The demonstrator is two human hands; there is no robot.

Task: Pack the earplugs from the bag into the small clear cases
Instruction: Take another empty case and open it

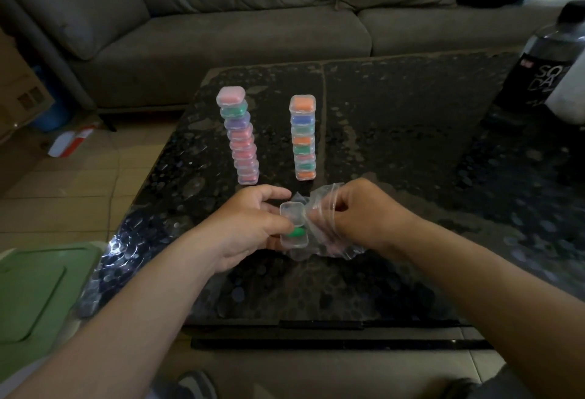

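Note:
My left hand (253, 224) holds a small clear case (293, 224) with its lid swung open; a green earplug (297, 233) lies in the lower half. My right hand (357, 212) grips the crumpled clear plastic bag (323, 208) just right of the case, fingers curled into the plastic. What is left inside the bag is hidden. Two stacks of closed cases with coloured earplugs stand on the dark table (411, 145): a leaning stack (241, 139) at the left and a straighter one (304, 139) at the right.
A dark soda bottle (544, 66) and a white object stand at the table's far right. A green-lidded bin (41, 288) sits at the lower left by the table edge. A grey sofa (253, 18) runs behind the table.

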